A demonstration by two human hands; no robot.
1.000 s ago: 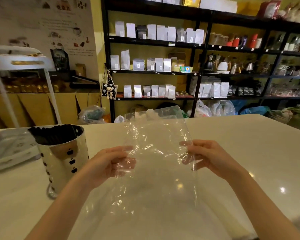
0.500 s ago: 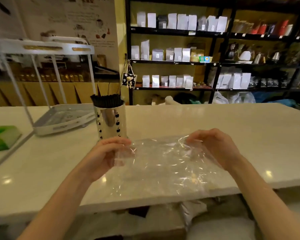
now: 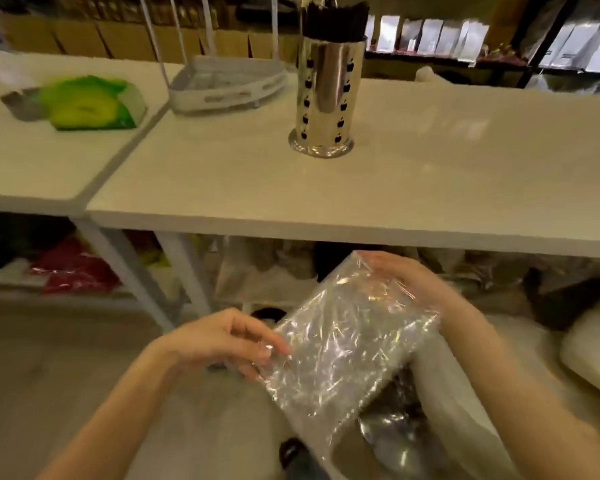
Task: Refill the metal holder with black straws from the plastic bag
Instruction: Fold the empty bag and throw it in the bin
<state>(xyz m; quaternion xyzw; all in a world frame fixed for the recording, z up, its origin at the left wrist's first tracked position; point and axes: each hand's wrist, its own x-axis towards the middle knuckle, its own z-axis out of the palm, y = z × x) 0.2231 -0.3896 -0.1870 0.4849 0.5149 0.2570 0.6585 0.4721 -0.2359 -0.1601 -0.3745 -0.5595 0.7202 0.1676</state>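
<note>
Both hands, left [image 3: 222,341] and right [image 3: 406,282], pinch the empty bag [image 3: 343,344], now lowered off the table [image 3: 430,188]; the holder [image 3: 326,91] far centre is full of straws [image 3: 333,19], so refilling looks done.

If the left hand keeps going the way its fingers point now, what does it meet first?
The clear plastic bag: the left hand points right, fingertips already at the bag's lower-left edge. Beyond it lies the right hand, though depth is unclear.

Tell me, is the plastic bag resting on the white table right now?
No, both hands hold the plastic bag below and in front of the table edge, off its surface.
</note>
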